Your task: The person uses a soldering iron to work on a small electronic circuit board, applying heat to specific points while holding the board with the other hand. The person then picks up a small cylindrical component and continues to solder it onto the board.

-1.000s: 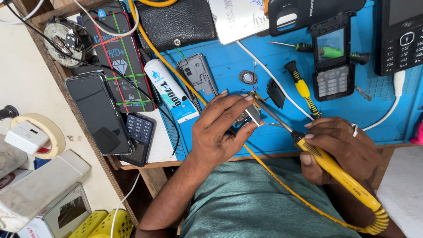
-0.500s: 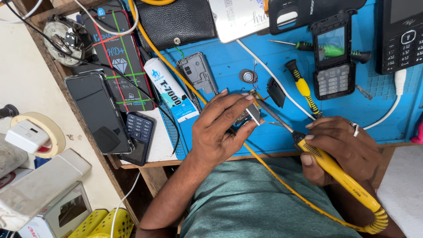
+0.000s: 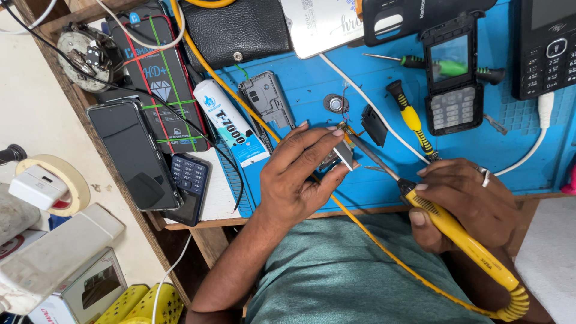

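The left hand (image 3: 300,180) is pinching one small metal-framed phone part (image 3: 342,153) above the blue rubber work mat (image 3: 384,180). The right hand (image 3: 468,201) is gripping one yellow-handled soldering iron (image 3: 456,234), its tip touching that part (two screwdrivers (image 3: 414,120) are lying nearby).

blue mat (image 3: 384,186) (on wooden bench (image 3: 198,237)) carries phones, screwdrivers.
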